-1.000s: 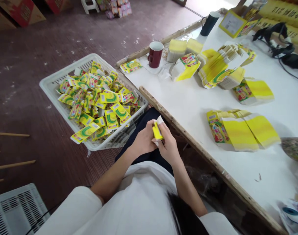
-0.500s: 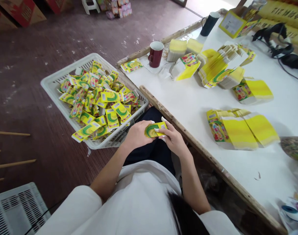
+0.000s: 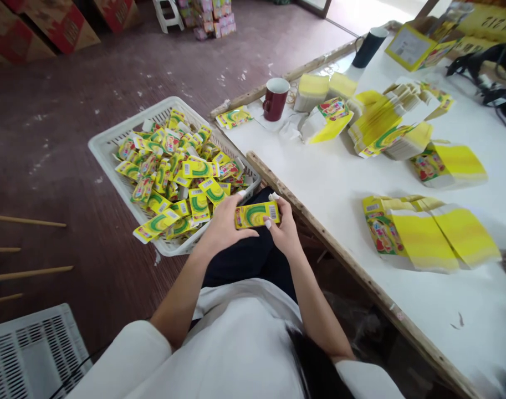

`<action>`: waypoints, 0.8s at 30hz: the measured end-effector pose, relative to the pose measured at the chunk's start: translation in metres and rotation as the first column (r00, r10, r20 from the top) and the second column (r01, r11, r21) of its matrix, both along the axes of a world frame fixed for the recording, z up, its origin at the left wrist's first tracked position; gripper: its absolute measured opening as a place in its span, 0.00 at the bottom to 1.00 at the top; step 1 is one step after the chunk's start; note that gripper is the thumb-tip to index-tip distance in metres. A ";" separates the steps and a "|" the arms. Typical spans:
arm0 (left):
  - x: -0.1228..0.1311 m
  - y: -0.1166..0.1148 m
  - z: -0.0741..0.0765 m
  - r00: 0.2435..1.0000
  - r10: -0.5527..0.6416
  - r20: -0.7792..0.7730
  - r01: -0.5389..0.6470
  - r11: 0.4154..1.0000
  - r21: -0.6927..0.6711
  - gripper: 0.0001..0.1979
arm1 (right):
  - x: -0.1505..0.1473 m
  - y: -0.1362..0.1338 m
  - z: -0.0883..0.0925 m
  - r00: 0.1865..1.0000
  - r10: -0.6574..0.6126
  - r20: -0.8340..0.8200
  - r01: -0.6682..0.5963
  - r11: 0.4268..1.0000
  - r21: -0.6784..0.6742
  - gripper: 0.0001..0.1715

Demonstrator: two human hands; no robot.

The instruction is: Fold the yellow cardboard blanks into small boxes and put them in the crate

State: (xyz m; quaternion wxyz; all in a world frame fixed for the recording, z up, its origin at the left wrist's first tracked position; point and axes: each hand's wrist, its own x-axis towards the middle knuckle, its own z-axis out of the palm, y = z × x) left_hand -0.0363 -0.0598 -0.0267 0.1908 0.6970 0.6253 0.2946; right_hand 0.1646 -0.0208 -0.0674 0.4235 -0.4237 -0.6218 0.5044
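Note:
A small yellow carton with a green swirl and a barcode is held above my lap. My right hand pinches its right end, thumb on the printed face and fingers around the far edge. At the carton's left end is my left hand, its thumb stretched out below the carton and its fingers extended along the far side. Whether those fingers touch the carton is hard to see. Just beyond my left hand, a white plastic basket holds a heap of similar yellow cartons.
On my right is a white table with a wooden edge. Stacks of flat yellow cartons, a maroon mug and a dark mug stand on it. Another white crate sits on the floor at lower left.
My left thumb has come off the carton and the left hand has opened, so more of the printed face shows. The carton has shifted slightly left, still in my right hand. The view has shifted slightly.

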 end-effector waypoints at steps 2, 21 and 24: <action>-0.029 0.003 0.007 0.987 0.134 -0.084 -0.133 0.991 0.012 0.44 | -0.017 0.023 0.002 0.996 -0.078 0.046 0.075 0.995 0.064 0.36; -0.156 -0.073 -0.024 0.611 0.290 -0.737 -0.653 0.710 -0.263 0.28 | -0.143 0.055 -0.040 0.752 0.011 0.660 -0.278 0.912 0.301 0.31; -0.139 -0.068 -0.031 0.706 0.293 -0.645 -0.581 0.761 -0.289 0.33 | -0.156 0.063 -0.046 0.727 0.003 0.687 -0.296 0.904 0.309 0.30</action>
